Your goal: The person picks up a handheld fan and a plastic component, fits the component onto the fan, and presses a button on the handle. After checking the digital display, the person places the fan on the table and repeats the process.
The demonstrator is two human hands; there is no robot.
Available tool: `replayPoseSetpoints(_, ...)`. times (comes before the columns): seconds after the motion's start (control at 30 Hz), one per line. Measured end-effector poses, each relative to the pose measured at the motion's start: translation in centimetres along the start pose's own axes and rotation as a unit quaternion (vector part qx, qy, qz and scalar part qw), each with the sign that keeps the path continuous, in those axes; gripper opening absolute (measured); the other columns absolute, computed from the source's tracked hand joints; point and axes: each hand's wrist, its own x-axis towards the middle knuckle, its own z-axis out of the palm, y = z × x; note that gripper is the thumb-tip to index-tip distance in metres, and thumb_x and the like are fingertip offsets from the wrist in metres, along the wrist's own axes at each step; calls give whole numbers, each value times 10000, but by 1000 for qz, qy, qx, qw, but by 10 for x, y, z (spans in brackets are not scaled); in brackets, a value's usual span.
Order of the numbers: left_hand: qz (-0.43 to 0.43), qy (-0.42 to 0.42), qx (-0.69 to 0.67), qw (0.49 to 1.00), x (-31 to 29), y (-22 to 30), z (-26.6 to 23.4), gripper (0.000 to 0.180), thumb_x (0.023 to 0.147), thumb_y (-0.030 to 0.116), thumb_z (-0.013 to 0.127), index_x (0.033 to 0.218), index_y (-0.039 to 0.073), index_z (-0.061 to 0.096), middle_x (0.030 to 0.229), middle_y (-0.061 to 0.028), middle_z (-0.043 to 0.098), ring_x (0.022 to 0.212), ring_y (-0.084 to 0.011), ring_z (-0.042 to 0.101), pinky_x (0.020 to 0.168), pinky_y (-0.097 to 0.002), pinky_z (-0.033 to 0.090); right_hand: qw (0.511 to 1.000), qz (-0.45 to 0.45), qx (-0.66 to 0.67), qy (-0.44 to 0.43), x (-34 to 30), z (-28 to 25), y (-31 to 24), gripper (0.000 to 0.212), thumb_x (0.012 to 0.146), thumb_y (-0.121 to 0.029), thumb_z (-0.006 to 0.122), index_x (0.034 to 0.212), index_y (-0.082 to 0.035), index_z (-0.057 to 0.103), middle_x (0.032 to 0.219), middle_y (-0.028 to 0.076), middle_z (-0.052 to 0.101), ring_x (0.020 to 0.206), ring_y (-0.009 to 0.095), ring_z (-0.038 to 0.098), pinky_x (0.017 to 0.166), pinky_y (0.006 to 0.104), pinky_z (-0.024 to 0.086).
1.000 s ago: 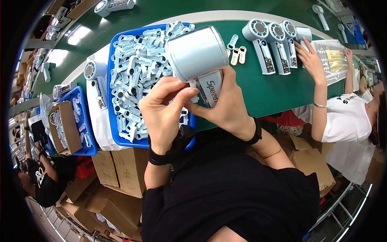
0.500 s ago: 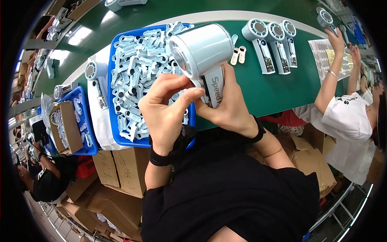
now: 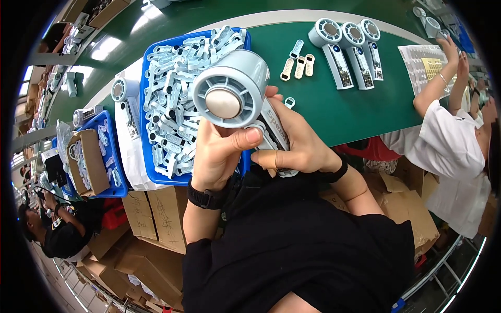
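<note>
Both my hands are closed on a pale blue handheld fan (image 3: 223, 104), its round grille with a silver disc facing up toward me. My left hand (image 3: 215, 154) supports the fan from below its head, the thumb lying near the top of the handle. Wrapped round the handle (image 3: 275, 128) is my right hand (image 3: 302, 138), with a tan covering on its thumb. An open strip along the handle shows dark inner parts. Beneath and left of the fan is a blue tray (image 3: 160, 180) heaped with small pale blue cover pieces (image 3: 172, 88).
Several loose cover pieces (image 3: 299, 68) lie on the green table (image 3: 334, 117). Three similar fans (image 3: 339, 70) rest farther right, with another fan (image 3: 125, 101) left of the tray. A co-worker's hands (image 3: 448, 57) are at the far right. Cardboard boxes (image 3: 154, 219) stand below the table edge.
The fan has come lower and turned, so its grille now faces me and its handle slants down to the right. My hands moved with it, the left thumb staying near the handle's top.
</note>
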Motion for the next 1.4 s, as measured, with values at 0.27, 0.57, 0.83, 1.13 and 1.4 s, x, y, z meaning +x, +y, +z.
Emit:
replayPoseSetpoints(0.27, 135, 22, 310, 941, -24, -16, 6, 696, 668, 81, 756, 1204, -27, 325, 1058, -160, 563, 1003, -223, 560, 855, -330, 441, 987, -27, -157, -24, -35, -49, 7, 958, 607, -121, 791, 1349, 46, 208, 1211, 156, 450, 1138, 228, 446, 958, 351, 357)
replayPoseSetpoints(0.57, 84, 73, 315, 943, -44, -58, 10, 677, 706, 112, 734, 1263, -20, 374, 1186, -208, 509, 1102, -255, 507, 901, -382, 435, 936, -69, -345, 12, -61, -46, 29, 1045, 590, -246, 822, 1389, -8, 193, 1286, 188, 425, 1138, 279, 464, 998, 375, 331)
replayPoseSetpoints(0.83, 98, 96, 77, 988, -31, -32, 14, 975, 738, -8, 667, 1408, 62, -38, 1259, -172, 419, 1141, -245, 472, 943, -360, 395, 906, -211, -350, 112, -40, -9, 39, 675, 837, -208, 597, 1362, 38, 250, 1240, 225, 461, 946, 317, 560, 785, 326, 457)
replayPoseSetpoints(1.13, 146, 120, 105, 976, -32, -34, 14, 925, 767, 4, 648, 1413, 66, -11, 1323, -155, 336, 1176, -233, 430, 959, -355, 382, 900, -217, -358, 120, -35, -3, 35, 627, 858, -197, 569, 1354, 44, 270, 1242, 216, 465, 937, 297, 559, 782, 336, 458)
replayPoseSetpoints(1.4, 105, 96, 114, 983, -26, -19, -3, 754, 829, 62, 599, 1399, 58, 105, 1258, -145, 415, 1153, -211, 450, 910, -341, 411, 986, -104, -83, 97, -35, -2, 27, 640, 881, -221, 556, 1377, 20, 231, 1183, 160, 518, 788, 126, 540, 693, 245, 455)
